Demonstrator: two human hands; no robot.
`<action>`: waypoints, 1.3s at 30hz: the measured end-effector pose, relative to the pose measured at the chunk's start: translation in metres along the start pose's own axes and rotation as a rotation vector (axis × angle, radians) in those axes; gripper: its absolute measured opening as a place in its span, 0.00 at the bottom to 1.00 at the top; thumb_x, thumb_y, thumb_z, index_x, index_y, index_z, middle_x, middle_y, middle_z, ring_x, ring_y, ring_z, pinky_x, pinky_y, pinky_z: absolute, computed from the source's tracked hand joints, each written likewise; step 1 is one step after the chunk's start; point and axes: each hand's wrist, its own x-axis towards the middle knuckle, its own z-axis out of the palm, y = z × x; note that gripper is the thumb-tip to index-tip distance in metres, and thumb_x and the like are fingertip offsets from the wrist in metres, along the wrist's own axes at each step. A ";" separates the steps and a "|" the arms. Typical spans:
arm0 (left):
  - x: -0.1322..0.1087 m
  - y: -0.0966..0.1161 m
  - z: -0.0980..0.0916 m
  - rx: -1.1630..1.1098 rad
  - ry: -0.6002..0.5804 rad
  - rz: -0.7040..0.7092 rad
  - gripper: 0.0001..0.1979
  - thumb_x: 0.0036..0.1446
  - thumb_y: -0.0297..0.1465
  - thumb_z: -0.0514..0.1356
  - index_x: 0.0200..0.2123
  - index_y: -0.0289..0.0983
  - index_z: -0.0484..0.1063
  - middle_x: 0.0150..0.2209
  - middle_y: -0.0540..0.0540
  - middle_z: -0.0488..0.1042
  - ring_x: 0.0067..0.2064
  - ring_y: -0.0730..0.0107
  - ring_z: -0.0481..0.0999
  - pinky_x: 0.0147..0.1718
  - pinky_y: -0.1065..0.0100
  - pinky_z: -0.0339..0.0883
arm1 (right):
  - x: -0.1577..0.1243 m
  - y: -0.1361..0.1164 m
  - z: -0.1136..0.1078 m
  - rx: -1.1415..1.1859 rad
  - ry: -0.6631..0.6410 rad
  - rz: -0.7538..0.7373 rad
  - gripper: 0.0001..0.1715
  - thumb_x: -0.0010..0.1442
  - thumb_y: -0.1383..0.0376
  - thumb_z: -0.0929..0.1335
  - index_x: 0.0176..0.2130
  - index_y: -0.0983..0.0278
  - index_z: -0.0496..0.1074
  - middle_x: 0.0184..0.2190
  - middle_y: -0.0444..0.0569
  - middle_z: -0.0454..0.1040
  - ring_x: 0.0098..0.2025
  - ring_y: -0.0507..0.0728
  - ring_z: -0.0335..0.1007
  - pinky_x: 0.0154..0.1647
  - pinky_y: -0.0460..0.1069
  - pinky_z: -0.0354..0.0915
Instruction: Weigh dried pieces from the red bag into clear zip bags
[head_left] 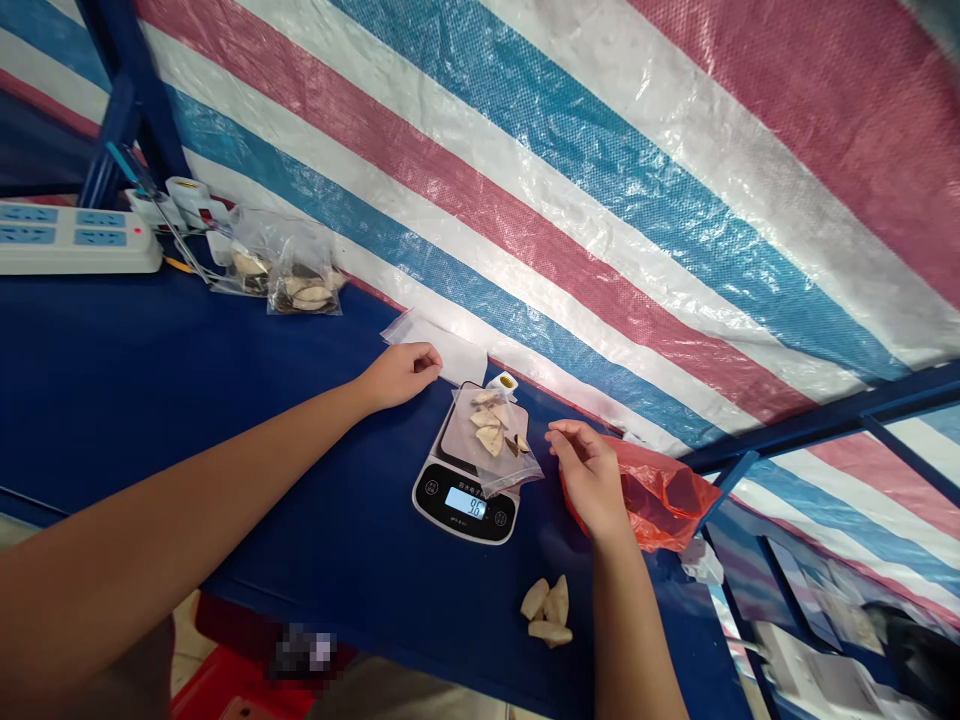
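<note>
Clear bag (501,478): lying on the scale (435,508), pale slices (490,440) inside (display lit).
My right fingers (571,428): loosely bent, a little open, gripping nothing I can see, just right of the scale.
My left fingers (426,353): curled in, left of the scale and beyond; I cannot tell whether they pinch anything.
Loose pieces (556,602): on the worktop (337,550), nearer me than the scale.
Red bag (664,490): right of the scale.
</note>
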 end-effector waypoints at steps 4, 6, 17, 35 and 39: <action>0.000 0.000 0.000 0.002 0.002 0.005 0.12 0.54 0.41 0.58 0.34 0.39 0.75 0.31 0.48 0.79 0.33 0.65 0.75 0.35 0.65 0.68 | -0.003 -0.001 0.002 -0.066 0.008 -0.047 0.19 0.61 0.49 0.72 0.41 0.60 0.77 0.40 0.50 0.80 0.40 0.59 0.74 0.41 0.52 0.68; 0.000 0.000 0.000 0.003 0.004 0.005 0.12 0.54 0.41 0.58 0.34 0.39 0.74 0.31 0.48 0.79 0.33 0.65 0.75 0.35 0.65 0.68 | -0.004 -0.001 0.003 -0.108 0.003 -0.057 0.20 0.62 0.47 0.71 0.43 0.60 0.77 0.39 0.50 0.80 0.38 0.59 0.74 0.38 0.52 0.67; 0.000 0.002 -0.001 0.002 -0.009 -0.017 0.11 0.54 0.40 0.59 0.34 0.39 0.74 0.32 0.47 0.79 0.33 0.65 0.75 0.36 0.65 0.67 | -0.005 0.000 0.003 -0.127 0.006 -0.054 0.21 0.62 0.47 0.71 0.44 0.60 0.76 0.40 0.51 0.79 0.39 0.59 0.74 0.38 0.52 0.66; -0.001 0.004 -0.001 0.006 -0.006 -0.017 0.11 0.54 0.39 0.58 0.34 0.39 0.75 0.31 0.48 0.79 0.33 0.65 0.76 0.36 0.65 0.67 | -0.008 -0.005 0.008 -0.216 -0.035 -0.110 0.21 0.62 0.49 0.72 0.46 0.60 0.74 0.36 0.48 0.78 0.38 0.57 0.71 0.35 0.50 0.64; -0.001 0.003 -0.001 0.007 -0.004 -0.017 0.11 0.54 0.40 0.58 0.35 0.39 0.75 0.31 0.48 0.79 0.33 0.65 0.76 0.36 0.65 0.67 | -0.008 -0.006 0.009 -0.228 -0.036 -0.117 0.20 0.62 0.49 0.71 0.45 0.61 0.74 0.36 0.48 0.79 0.37 0.57 0.71 0.35 0.50 0.64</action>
